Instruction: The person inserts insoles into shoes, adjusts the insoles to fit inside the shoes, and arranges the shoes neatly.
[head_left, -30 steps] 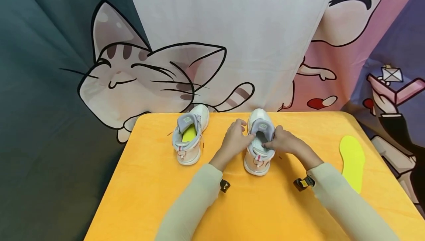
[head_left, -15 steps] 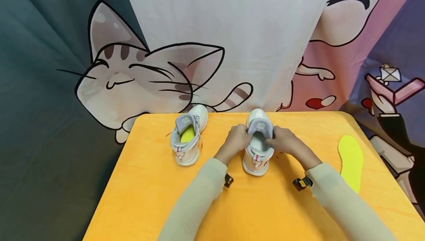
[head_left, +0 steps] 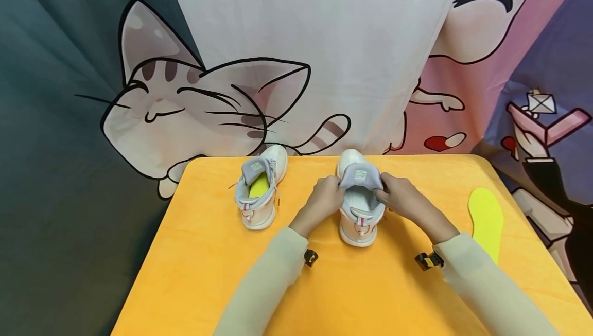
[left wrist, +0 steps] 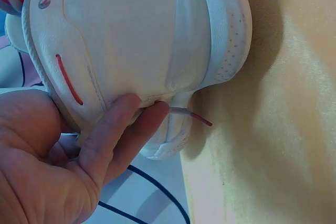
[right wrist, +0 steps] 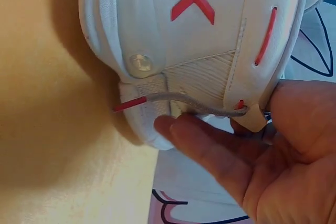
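Observation:
A white sneaker [head_left: 359, 230] stands in the middle of the table with its heel toward me and its grey tongue [head_left: 361, 176] raised. My left hand [head_left: 326, 194] grips the left edge of its opening, and my right hand [head_left: 405, 199] grips the right edge. Between them the collar is spread wide, showing a pale inside. In the left wrist view, the fingertips [left wrist: 131, 103] lie along the shoe's side, close to a red-tipped lace [left wrist: 181, 111]. The right wrist view has a loose lace [right wrist: 178, 98] across the side panel, just above the fingers [right wrist: 194, 132].
To the left stands the matching sneaker [head_left: 259, 217], with a yellow-green insole [head_left: 259, 186] inside. Another yellow-green insole [head_left: 486, 217] lies flat at the right, partly behind the right sleeve [head_left: 477, 269]. A printed curtain [head_left: 324, 58] hangs right behind the yellow table [head_left: 194, 284].
Both hands have closed onto the opening's sides and drawn slightly apart. The collar and tongue are spread wider, and the inside shows more. The other sneaker and loose insole stay put.

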`<state>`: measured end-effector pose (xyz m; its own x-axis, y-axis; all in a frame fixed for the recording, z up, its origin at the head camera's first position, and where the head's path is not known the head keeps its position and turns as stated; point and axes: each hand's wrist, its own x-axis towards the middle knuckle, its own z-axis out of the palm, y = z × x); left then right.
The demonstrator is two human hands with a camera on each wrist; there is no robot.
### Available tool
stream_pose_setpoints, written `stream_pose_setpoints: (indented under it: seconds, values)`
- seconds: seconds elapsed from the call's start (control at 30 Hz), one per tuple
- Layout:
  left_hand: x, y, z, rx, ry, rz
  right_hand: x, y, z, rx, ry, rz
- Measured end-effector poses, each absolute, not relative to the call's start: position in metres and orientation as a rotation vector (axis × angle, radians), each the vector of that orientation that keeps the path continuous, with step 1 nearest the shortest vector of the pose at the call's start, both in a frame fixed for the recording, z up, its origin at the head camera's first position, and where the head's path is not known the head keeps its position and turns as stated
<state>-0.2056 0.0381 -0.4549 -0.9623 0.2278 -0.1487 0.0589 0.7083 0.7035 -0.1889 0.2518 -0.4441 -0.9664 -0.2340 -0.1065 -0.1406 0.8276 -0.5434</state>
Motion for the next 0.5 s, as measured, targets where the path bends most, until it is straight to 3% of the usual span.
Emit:
stream_pose_setpoints:
  seconds: [0.5]
  values:
    - [-0.194,0.018,-0.468,0.215,2.727,1.191,-0.19,0.239,-0.463,-0.333,2.831,-0.936]
